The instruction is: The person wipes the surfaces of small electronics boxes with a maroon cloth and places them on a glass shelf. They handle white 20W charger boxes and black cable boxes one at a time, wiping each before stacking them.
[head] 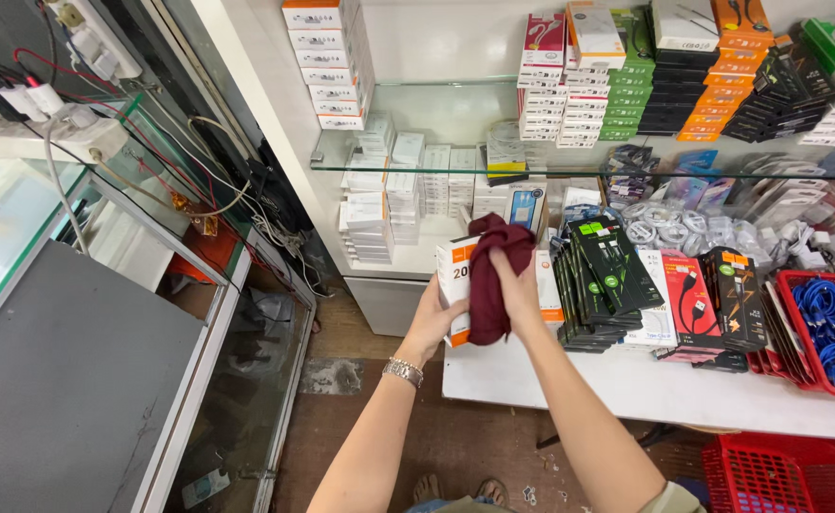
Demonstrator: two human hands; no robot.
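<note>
Shop counter, seen from above: our left hand (433,318) clamps white-and-orange box (455,275) by its left edge, box standing upright at edge of white table (626,389). Our right hand (517,290) presses maroon cloth (493,275) against box face, fingers closed on fabric. Stacked black packages (607,280) at 3 o'clock, red basket (783,470) at 5 o'clock. We judge box light, stiff, crushable cardboard, best held at edges; cloth soft, limp, bunches easily.

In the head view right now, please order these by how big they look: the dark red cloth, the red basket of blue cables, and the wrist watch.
1. red basket of blue cables, partly cut off by the frame
2. dark red cloth, nearer the camera, so the ranking is unsure
3. wrist watch
</note>
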